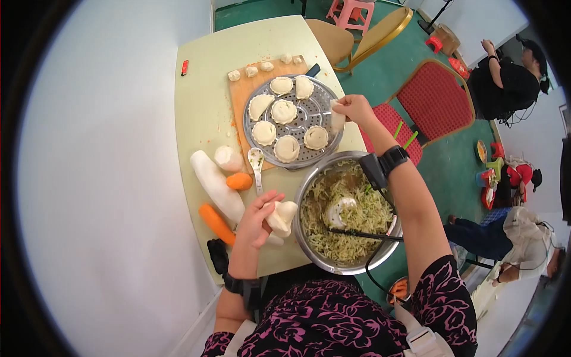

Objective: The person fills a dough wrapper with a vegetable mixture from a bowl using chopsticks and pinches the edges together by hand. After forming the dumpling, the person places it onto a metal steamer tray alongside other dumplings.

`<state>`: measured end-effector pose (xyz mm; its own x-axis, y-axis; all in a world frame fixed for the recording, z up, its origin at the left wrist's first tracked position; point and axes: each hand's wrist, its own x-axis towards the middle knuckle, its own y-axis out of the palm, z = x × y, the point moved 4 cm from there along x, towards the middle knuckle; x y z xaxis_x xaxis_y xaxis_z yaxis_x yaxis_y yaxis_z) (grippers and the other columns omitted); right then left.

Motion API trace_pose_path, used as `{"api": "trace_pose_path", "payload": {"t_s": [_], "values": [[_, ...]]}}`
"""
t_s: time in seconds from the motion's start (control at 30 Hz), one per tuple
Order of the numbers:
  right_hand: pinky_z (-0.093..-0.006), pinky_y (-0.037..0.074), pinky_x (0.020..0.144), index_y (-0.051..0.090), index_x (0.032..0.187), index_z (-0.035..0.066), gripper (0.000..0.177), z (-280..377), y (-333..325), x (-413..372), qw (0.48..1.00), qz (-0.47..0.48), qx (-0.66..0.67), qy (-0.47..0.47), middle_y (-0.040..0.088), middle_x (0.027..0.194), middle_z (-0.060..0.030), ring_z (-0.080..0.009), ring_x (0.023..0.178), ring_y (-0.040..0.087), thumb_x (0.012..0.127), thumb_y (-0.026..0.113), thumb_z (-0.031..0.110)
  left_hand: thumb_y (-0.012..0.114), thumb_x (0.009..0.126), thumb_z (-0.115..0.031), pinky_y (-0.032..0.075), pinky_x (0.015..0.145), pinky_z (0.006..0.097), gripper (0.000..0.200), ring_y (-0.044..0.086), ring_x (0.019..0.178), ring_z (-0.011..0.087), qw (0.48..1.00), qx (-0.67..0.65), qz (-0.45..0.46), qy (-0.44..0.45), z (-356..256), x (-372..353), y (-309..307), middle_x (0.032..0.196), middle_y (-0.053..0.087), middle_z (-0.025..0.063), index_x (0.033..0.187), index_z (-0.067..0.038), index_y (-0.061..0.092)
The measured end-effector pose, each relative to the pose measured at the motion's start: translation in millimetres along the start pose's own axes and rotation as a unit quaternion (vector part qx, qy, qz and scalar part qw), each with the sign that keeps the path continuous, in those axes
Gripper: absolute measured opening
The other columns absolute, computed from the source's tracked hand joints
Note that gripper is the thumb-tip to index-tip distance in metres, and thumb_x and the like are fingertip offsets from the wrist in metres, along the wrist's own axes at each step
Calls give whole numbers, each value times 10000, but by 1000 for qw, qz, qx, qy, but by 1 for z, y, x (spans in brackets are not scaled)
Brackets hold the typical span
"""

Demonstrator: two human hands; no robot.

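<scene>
My left hand (257, 225) is closed around a pale lump of dough (281, 218), just left of the metal bowl. Out over the right edge of the steamer tray, my right hand (355, 109) pinches a thin, pale dough wrapper (337, 119) that hangs down from the fingers. Several round and half-moon dumplings (284, 111) lie on the perforated metal steamer tray (306, 156). The large metal bowl (302, 238) holds shredded vegetable filling (351, 196), with a white spoon (340, 211) resting in it.
Under the tray, a wooden board (237, 89) carries several small dough balls (251, 71). A white radish (215, 185), carrots (216, 224) and a patterned spoon (256, 162) lie on the table (205, 119). Red chairs (434, 95) stand to the right; other people (505, 83) are farther off.
</scene>
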<state>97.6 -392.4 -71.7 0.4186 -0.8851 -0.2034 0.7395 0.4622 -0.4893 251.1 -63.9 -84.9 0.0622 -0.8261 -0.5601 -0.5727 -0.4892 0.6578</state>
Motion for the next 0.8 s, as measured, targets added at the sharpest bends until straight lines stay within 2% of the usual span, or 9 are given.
{"api": "trace_pose_path", "payload": {"t_s": [0.1, 0.2, 0.23, 0.33, 0.5, 0.57, 0.63, 0.73, 0.8], "values": [[-245, 482, 539, 606, 892, -42, 284, -12, 11, 26, 981, 6, 187, 53, 618, 700, -98, -140, 651, 608, 665, 679, 114, 485, 816, -17, 448, 844, 352, 321, 521, 999, 219, 1000, -11, -16, 4, -4, -4, -9, 1162, 486, 133, 1136, -25, 453], [-271, 486, 571, 616, 874, -6, 303, -58, 21, 47, 994, -25, 19, 105, 623, 752, -112, -172, 662, 617, 624, 703, 142, 480, 811, -6, 440, 860, 349, 326, 517, 1014, 215, 999, -26, -23, 9, -9, -6, -13, 1172, 483, 128, 1136, -18, 453], [-305, 485, 615, 627, 883, 42, 325, -63, 17, 44, 980, -39, -162, 104, 629, 791, -121, -222, 655, 618, 598, 698, 182, 478, 811, -4, 439, 862, 347, 327, 517, 1013, 214, 999, -26, -25, 9, -12, -7, -11, 1171, 483, 127, 1137, -16, 452], [-261, 482, 621, 614, 795, -8, 284, -48, 11, 26, 948, -178, -263, 16, 609, 724, -113, -122, 682, 606, 608, 709, 184, 474, 806, 4, 432, 869, 342, 330, 511, 1022, 213, 999, -32, 4, 32, -19, -6, -3, 1168, 485, 122, 1135, -10, 451], [-305, 454, 730, 546, 1008, -18, 420, 8, 19, -43, 995, 70, 71, 17, 597, 912, -91, -167, 857, 572, 769, 588, 324, 471, 794, 17, 415, 885, 331, 340, 495, 1041, 209, 994, -7, 88, 66, -36, -3, 47, 1160, 487, 111, 1133, 3, 447], [-296, 428, 794, 425, 1173, -5, 539, 44, 37, -105, 935, 241, 261, 11, 535, 1069, -82, -162, 965, 528, 820, 519, 392, 467, 793, 22, 408, 889, 323, 347, 494, 1037, 202, 987, 1, 146, 69, -38, -4, 82, 1156, 488, 111, 1139, 7, 444], [-306, 415, 852, 280, 1276, 3, 683, 60, 51, -162, 810, 420, 409, -12, 449, 1182, -94, -164, 1064, 470, 815, 501, 455, 463, 795, 29, 407, 886, 312, 350, 495, 1032, 190, 981, 16, 175, 82, -35, -13, 110, 1153, 491, 108, 1144, 7, 447], [-254, 485, 696, 449, 1162, 5, 518, 60, 33, -220, 817, 381, 430, 48, 571, 1001, -73, -134, 842, 579, 809, 555, 369, 462, 799, 29, 417, 874, 301, 351, 498, 1028, 177, 972, 70, 180, 132, -23, -30, 141, 1150, 496, 97, 1149, -1, 452], [-233, 486, 641, 529, 1063, 10, 409, 49, 16, -240, 881, 312, 351, 60, 600, 894, -49, -114, 749, 587, 804, 575, 324, 470, 805, 14, 437, 860, 302, 353, 507, 1026, 178, 962, 130, 164, 176, -6, -43, 149, 1154, 497, 89, 1157, -13, 451]]}}
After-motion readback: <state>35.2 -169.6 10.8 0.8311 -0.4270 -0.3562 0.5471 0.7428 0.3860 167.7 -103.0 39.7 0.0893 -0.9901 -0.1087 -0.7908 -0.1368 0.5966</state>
